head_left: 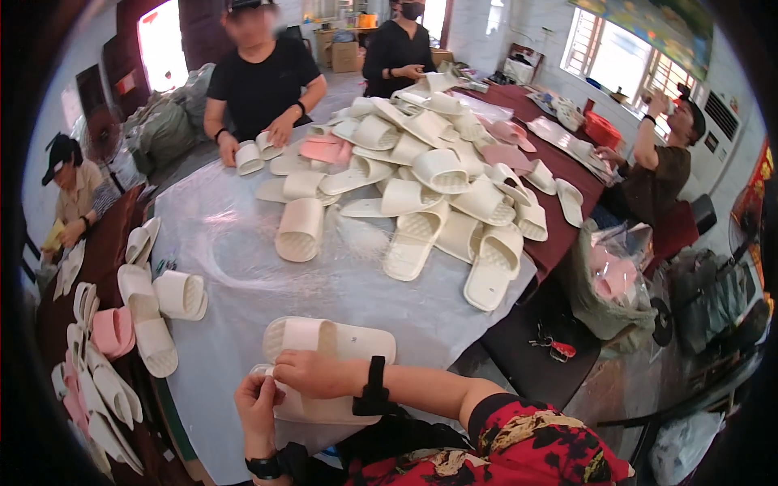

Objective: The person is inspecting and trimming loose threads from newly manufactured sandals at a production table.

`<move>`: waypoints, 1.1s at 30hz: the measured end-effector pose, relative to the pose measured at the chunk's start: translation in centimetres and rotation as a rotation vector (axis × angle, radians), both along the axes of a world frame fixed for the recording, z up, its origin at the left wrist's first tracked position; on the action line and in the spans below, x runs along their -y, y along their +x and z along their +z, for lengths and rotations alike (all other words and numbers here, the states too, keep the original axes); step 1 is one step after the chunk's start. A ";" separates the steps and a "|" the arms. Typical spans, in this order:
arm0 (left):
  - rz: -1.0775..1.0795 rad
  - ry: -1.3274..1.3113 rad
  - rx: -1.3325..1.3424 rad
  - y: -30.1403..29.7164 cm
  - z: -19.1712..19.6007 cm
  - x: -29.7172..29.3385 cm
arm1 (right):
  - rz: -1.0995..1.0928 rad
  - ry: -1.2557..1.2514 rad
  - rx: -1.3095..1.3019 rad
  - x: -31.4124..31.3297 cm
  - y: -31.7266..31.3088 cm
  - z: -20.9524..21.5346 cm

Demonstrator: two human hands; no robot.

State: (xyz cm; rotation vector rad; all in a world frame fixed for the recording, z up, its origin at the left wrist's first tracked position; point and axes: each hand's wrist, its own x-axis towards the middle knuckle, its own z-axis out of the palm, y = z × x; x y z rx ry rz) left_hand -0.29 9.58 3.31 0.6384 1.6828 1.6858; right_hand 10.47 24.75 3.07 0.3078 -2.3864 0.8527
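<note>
Two cream slippers lie side by side before me on the plastic-covered table, their toes to the left. The farther slipper (369, 342) shows its strap and insole. Over the nearer slipper (320, 411) my two hands meet at its toe end. My left hand (258, 398) is closed, thumb and forefinger pinched together. Coming in from the right across the slippers, my right hand (312, 373) is closed too, its fingertips close to the left ones. Whatever the fingertips pinch is too small and hidden to make out.
A heap of cream slippers (442, 172) with some pink ones covers the far table. More slippers (146, 320) line the left edge. A co-worker (263, 85) across the table handles slippers; other people sit or stand around. A sack (613, 279) and a dark seat with keys (539, 356) are at right.
</note>
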 end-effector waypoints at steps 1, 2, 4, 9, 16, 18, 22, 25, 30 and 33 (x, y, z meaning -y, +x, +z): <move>-0.009 0.033 0.008 0.0 0.0 0.0 | -0.006 -0.016 -0.021 0.0 0.2 -0.1; -0.022 0.031 0.005 -0.1 0.0 -0.1 | -0.019 -0.017 -0.020 0.0 0.2 -0.1; -0.046 0.009 -0.026 -0.2 0.1 0.0 | -0.012 -0.025 -0.007 0.1 0.2 -0.2; -0.056 -0.033 -0.058 -0.2 -0.1 0.4 | -0.043 -0.031 0.007 0.1 0.1 -0.6; -0.032 -0.030 -0.070 -0.2 -0.6 -0.2 | -0.121 -0.019 -0.007 0.3 -0.1 -1.3; -0.034 -0.054 -0.073 -0.1 -0.5 -0.2 | -0.151 -0.028 -0.028 0.6 0.0 -1.2; -0.011 -0.015 -0.094 -0.2 -0.5 0.0 | -0.174 -0.008 0.000 0.5 -0.1 -0.9; 0.011 -0.028 -0.051 -0.7 -0.3 1.0 | -0.172 -0.004 -0.005 0.5 -0.3 -0.9; 0.068 -0.244 -0.166 -0.8 0.0 2.2 | -0.196 -0.026 -0.035 0.6 -0.3 -1.1; -0.047 -0.312 -0.383 0.6 1.3 3.2 | -0.165 0.016 -0.008 0.6 -0.5 -1.0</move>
